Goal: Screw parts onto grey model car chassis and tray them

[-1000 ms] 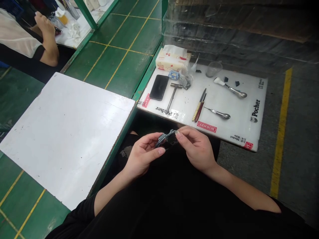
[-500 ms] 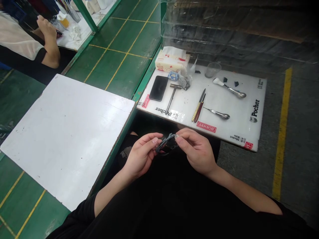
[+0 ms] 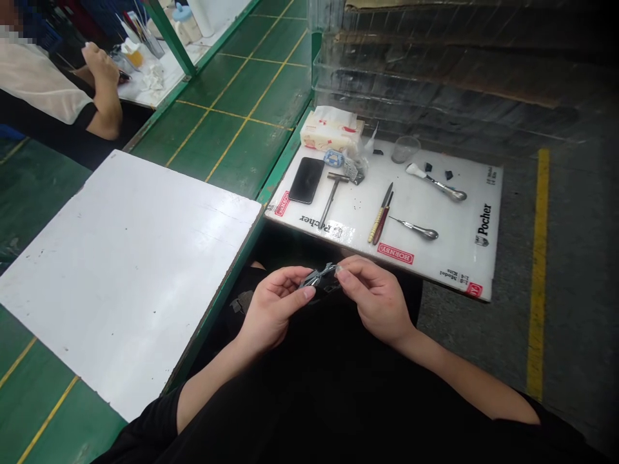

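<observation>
A small dark grey part with thin strips (image 3: 319, 277) is held between my two hands, above my lap. My left hand (image 3: 276, 303) grips its left end between thumb and fingers. The thumb and fingertips of my right hand (image 3: 374, 296) pinch its right end. Beyond my hands, a white board (image 3: 435, 258) bears a knife with a pale yellow handle (image 3: 381, 216), a dark red-handled tool (image 3: 383, 219), a thin metal pick (image 3: 416, 228) and a T-shaped metal tool (image 3: 331, 198).
The board also carries a black phone (image 3: 307, 180), tissue pack (image 3: 331, 129), clear cup (image 3: 405, 149) and white-tipped metal tool (image 3: 438, 183). A white sheet (image 3: 135, 270) covers the left bench. At the upper left, another person's arm (image 3: 106, 103) rests near a worktop.
The view has shifted slightly. The grey part has turned a little between my hands, and my left thumb now lies farther along its near side.
</observation>
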The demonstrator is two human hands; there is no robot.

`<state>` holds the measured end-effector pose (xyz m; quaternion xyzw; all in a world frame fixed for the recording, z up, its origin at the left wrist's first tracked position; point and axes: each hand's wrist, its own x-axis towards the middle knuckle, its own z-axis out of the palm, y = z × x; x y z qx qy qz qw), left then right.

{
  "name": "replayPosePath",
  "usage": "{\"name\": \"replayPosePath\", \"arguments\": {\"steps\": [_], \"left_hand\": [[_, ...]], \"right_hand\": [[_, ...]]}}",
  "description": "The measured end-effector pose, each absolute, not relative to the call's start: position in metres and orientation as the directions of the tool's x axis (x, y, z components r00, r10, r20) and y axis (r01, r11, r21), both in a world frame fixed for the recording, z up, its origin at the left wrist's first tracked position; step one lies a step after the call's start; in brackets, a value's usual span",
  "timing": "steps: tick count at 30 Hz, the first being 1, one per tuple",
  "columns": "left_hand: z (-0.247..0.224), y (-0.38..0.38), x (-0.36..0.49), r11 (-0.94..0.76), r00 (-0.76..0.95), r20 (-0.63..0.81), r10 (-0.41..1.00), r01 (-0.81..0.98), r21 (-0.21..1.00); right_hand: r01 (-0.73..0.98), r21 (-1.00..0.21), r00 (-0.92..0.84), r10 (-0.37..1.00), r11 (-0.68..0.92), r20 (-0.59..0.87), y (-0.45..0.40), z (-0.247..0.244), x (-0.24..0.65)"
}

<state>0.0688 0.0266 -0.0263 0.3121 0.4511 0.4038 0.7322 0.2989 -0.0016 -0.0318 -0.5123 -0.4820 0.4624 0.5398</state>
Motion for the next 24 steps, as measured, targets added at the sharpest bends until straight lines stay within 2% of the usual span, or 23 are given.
{"name": "replayPosePath", "arguments": {"steps": [7, 10, 16, 24], "left_hand": [[-0.028, 0.023, 0.068, 0.438, 0.286, -0.347, 0.893, -0.377, 0.816], [-0.026, 0.024, 0.069, 0.456, 0.271, -0.373, 0.887, -0.389, 0.801], [-0.02, 0.032, 0.071, 0.583, 0.246, -0.528, 0.813, -0.368, 0.725], [-0.019, 0.033, 0.073, 0.591, 0.293, -0.514, 0.806, -0.388, 0.707]], "right_hand": [[0.116, -0.991, 0.171, 0.981, 0.073, 0.092, -0.002, -0.032, 0.297], [0.166, -0.982, 0.177, 0.977, 0.091, 0.12, -0.003, -0.032, 0.296], [0.123, -0.974, 0.108, 0.974, 0.188, 0.202, -0.006, -0.034, 0.296], [0.093, -0.982, 0.13, 0.976, 0.165, 0.177, -0.003, -0.035, 0.299]]}}
